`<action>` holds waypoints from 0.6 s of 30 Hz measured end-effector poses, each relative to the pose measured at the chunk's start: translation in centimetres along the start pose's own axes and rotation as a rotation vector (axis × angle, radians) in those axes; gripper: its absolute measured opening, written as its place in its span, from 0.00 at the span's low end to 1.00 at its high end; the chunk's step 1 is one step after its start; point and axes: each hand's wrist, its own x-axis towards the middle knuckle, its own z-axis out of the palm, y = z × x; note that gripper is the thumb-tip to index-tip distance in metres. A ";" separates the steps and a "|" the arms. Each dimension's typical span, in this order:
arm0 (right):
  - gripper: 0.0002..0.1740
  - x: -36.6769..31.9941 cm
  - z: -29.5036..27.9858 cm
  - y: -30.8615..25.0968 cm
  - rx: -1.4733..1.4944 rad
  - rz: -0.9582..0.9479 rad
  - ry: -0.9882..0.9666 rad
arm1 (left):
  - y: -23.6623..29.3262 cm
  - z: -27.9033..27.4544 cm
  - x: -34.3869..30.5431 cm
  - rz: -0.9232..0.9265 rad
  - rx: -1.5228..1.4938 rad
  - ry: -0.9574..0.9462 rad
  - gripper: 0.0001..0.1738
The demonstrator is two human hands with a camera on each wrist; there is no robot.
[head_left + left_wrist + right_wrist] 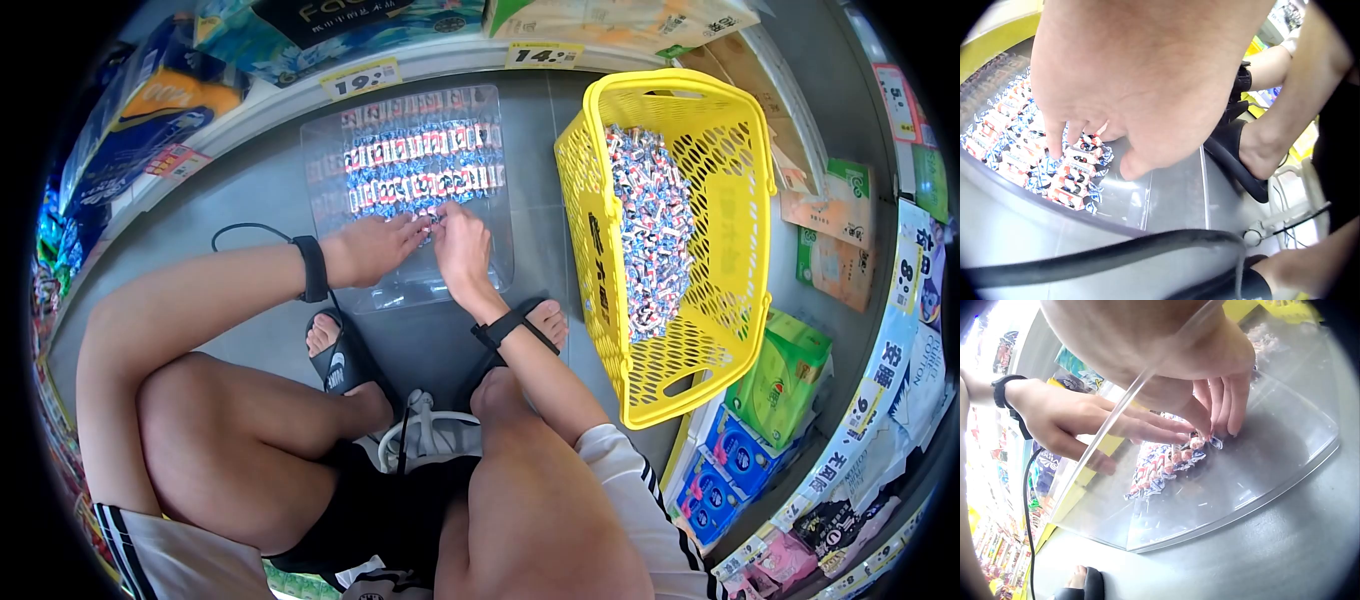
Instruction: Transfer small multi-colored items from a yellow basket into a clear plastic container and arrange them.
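Note:
Rows of wrapped candies (pixel 420 184) with blue-and-white twisted ends lie in a clear plastic box (pixel 400 291) on the floor. The left hand (pixel 375 248) reaches in from the left, its fingers fairly straight and their tips touching candies at the near row; in the left wrist view this hand (pixel 1141 81) hides part of that row. Beside it, the right hand (pixel 466 252) pinches a candy (pixel 1215 443) between thumb and fingers, at the row's right end. The right wrist view shows both hands' fingertips almost meeting there, the right hand (pixel 1210 369) above the box.
Right of the box stands a yellow basket (pixel 597 290) holding a heap of loose wrapped candies (pixel 650 235). Shelves with tissue packs (pixel 780 385) run along the back and right. The person's sandalled feet (pixel 350 365) are just below the box; a black cable hangs by the left wrist.

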 end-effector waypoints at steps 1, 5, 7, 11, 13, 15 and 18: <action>0.12 -0.1 -0.1 0.0 0.004 -0.002 -0.004 | 0.0 0.6 0.1 0.020 0.013 -0.004 0.48; 0.11 -0.4 -0.2 -0.1 0.009 0.004 -0.021 | 0.1 0.4 0.0 0.016 0.003 -0.101 0.48; 0.11 -0.5 -0.1 0.0 0.006 0.005 -0.022 | -0.1 1.2 0.1 0.026 0.011 -0.065 0.49; 0.12 -0.5 -0.1 0.0 -0.004 0.010 -0.026 | -0.1 1.7 0.2 0.033 -0.001 -0.025 0.48; 0.12 -0.4 0.1 0.1 -0.012 0.008 -0.032 | 0.0 1.4 0.2 0.031 -0.008 -0.036 0.48; 0.12 -0.4 0.2 0.2 -0.022 0.007 -0.039 | 0.1 1.3 0.2 0.030 -0.017 -0.046 0.47; 0.12 -0.4 0.1 0.3 -0.017 0.008 -0.052 | 0.2 1.2 0.1 0.025 0.006 -0.065 0.47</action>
